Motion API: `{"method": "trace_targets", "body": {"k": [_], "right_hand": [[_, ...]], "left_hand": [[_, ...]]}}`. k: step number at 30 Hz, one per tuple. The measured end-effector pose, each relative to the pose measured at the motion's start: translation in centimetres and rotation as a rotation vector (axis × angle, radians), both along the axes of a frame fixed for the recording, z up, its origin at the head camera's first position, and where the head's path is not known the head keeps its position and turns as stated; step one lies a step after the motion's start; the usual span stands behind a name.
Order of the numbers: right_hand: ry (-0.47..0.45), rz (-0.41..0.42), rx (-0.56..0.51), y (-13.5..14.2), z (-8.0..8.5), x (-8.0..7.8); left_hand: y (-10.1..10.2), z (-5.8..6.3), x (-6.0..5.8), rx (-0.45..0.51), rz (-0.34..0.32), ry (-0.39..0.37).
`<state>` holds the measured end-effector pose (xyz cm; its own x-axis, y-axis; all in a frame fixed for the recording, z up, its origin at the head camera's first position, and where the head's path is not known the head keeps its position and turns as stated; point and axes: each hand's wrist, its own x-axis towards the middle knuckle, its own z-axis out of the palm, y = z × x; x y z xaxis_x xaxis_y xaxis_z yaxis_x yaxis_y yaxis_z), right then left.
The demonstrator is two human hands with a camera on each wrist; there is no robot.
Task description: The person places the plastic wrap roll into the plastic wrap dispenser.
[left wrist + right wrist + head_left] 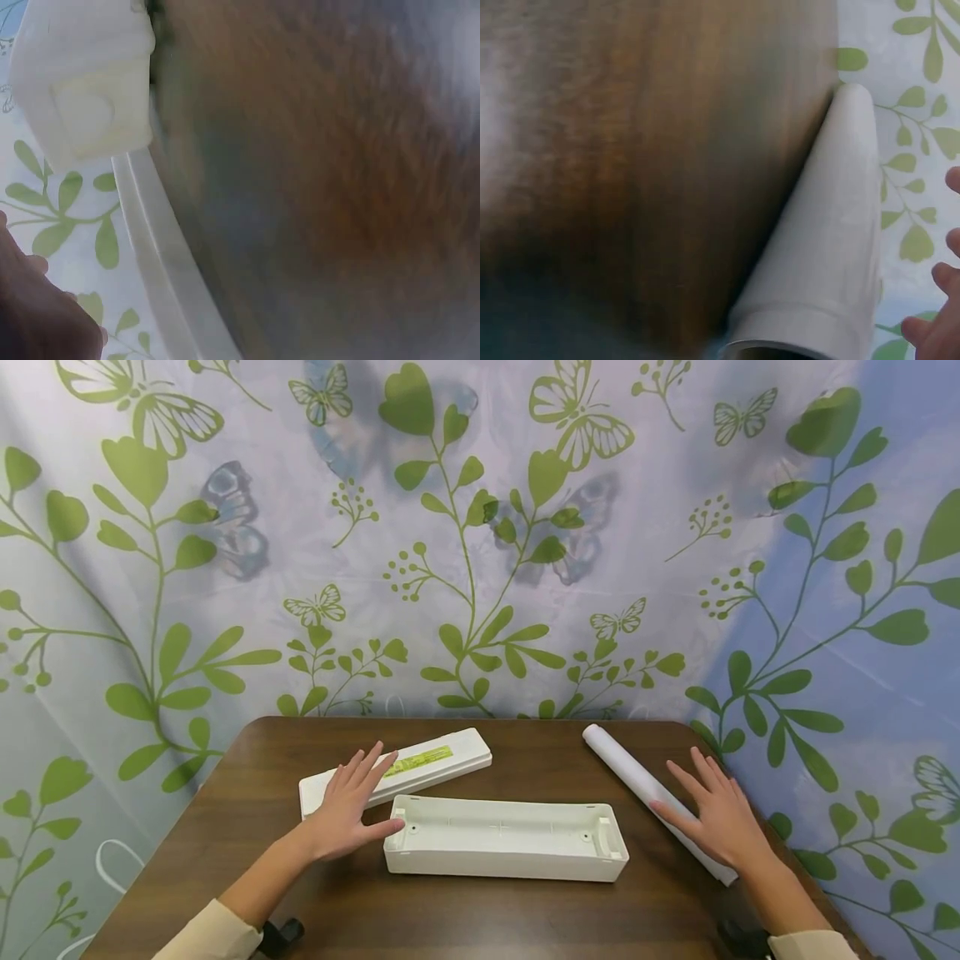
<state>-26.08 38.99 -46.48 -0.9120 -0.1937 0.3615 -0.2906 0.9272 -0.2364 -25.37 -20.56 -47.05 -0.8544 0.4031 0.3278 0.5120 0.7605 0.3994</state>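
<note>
A long white plastic box point(502, 864), uncovered, sits on the table with small holders inside at both ends. My left hand point(347, 806) is spread, its thumb overlapping the box's left end in the head view. Behind that hand lies a long white lid point(457, 750) with a yellow-green label, partly hidden by the fingers. On the right, a white roll point(637, 777) lies slantwise; its hollow end point(787, 349) shows in the right wrist view. My right hand point(716, 818) is spread over the roll, fingers apart, gripping nothing. The left wrist view shows the box's end point(94, 112).
Beneath everything is a dark brown wooden table point(525, 927) with rounded back corners. A curtain point(480, 568) with green leaves and butterflies hangs right behind it and along both sides. A thin white cord point(112, 843) loops at the left edge.
</note>
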Motion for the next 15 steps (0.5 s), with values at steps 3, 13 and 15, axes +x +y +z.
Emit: {"method": "trace_targets", "body": {"k": [3,13,15], "right_hand": [[-0.011,0.004,-0.042,0.2,-0.4,0.3],[-0.078,-0.013,-0.180,0.3,-1.0,1.1],[-0.083,-0.024,-0.187,0.3,-1.2,1.1]], "left_hand": [[0.3,-0.3,0.1,0.046,-0.030,-0.025],[0.9,-1.0,0.9,0.244,-0.125,-0.133],[0.9,-1.2,0.9,0.247,-0.131,-0.135]]}}
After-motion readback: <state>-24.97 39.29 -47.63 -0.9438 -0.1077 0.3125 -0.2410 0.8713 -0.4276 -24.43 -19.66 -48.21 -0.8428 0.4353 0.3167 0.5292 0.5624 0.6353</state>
